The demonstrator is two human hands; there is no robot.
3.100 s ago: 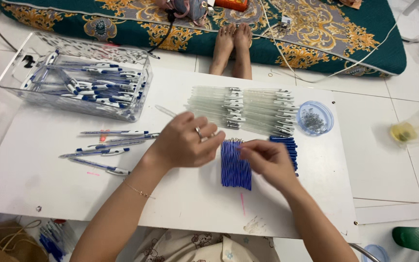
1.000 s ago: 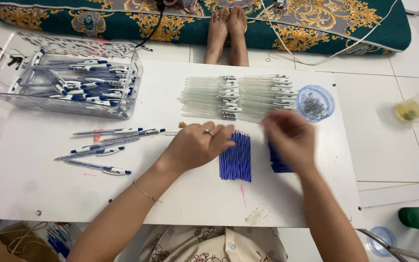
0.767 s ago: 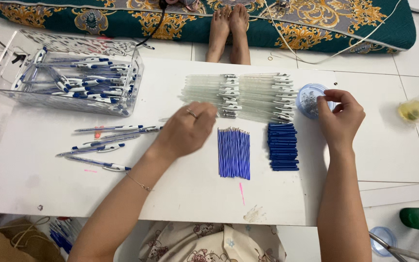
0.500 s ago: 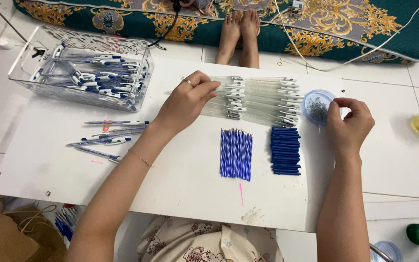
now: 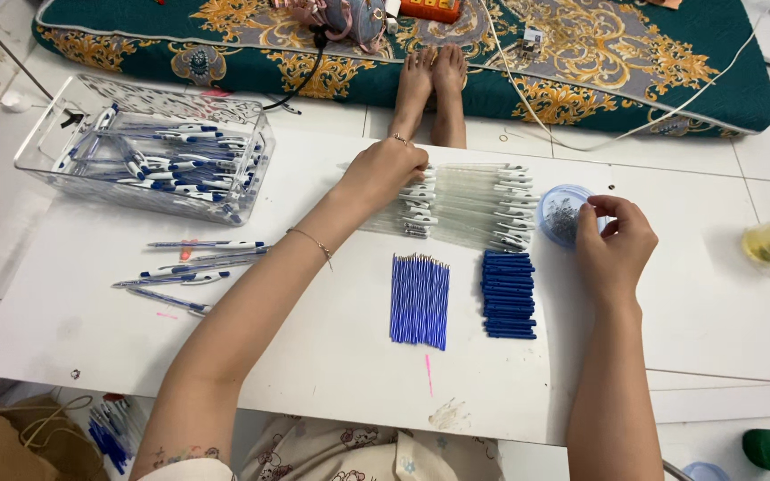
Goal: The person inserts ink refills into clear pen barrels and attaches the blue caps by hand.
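With finished pens [image 5: 191, 265] lying at nine o'clock and many parts unused, left hand [image 5: 385, 169] pinches a clear barrel [image 5: 456, 209], right hand [image 5: 615, 249] fingers dip curled into the spring dish [image 5: 563, 216].

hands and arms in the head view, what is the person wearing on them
Both forearms are bare, with no sleeves or gloves. The left hand has a ring on one finger, and a thin chain bracelet circles the left wrist. The right hand shows no ring or band. A small faint marking sits near the left elbow, too small to make out.
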